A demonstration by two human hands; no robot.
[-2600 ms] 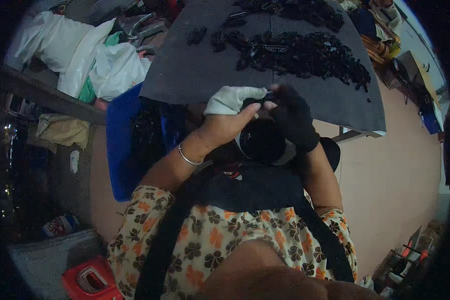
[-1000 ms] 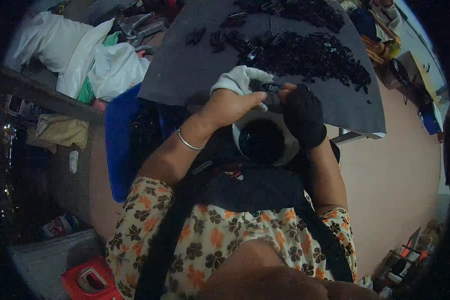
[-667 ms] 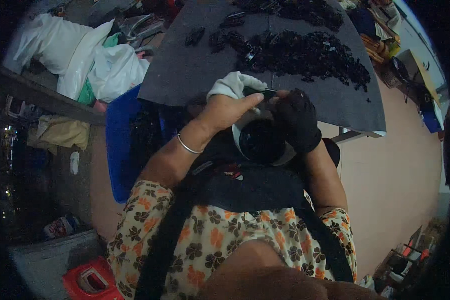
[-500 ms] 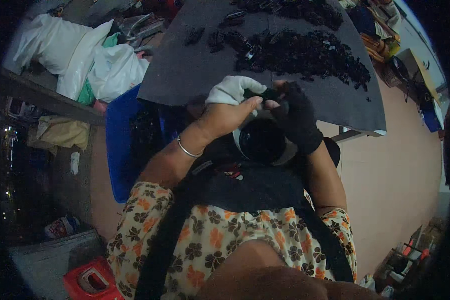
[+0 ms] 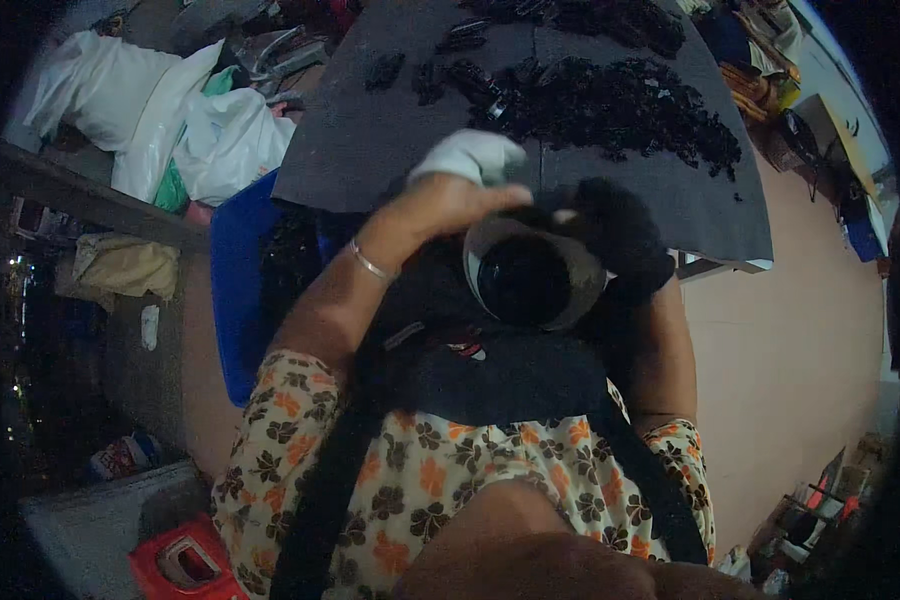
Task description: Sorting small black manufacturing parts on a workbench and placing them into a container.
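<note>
My left hand [image 5: 460, 175], in a white glove that leaves the thumb bare, is held above the table's near edge. Its fingers curl toward the thumb around something dark that I cannot make out. To its right, my right hand [image 5: 620, 235] wears a black glove with bare fingertips. Motion smears its fingers, so what they hold is unclear. Just below and between the hands, a pale round container [image 5: 477, 270] with a dark inside sits at my lap. Farther off on the table lies a heap of small black pieces [image 5: 620, 105].
A grey-covered table [image 5: 370, 150] spreads in front of me. Left of my lap stands a blue bin [image 5: 232, 300] with dark pieces inside. White sacks [image 5: 225, 145] lie at the far left. A red item [image 5: 185, 565] is at lower left. Assorted goods [image 5: 760, 90] line the far right.
My hands were together over the container on a small dark piece. They have moved apart, the right hand shifting right and down, uncovering more of the container.
</note>
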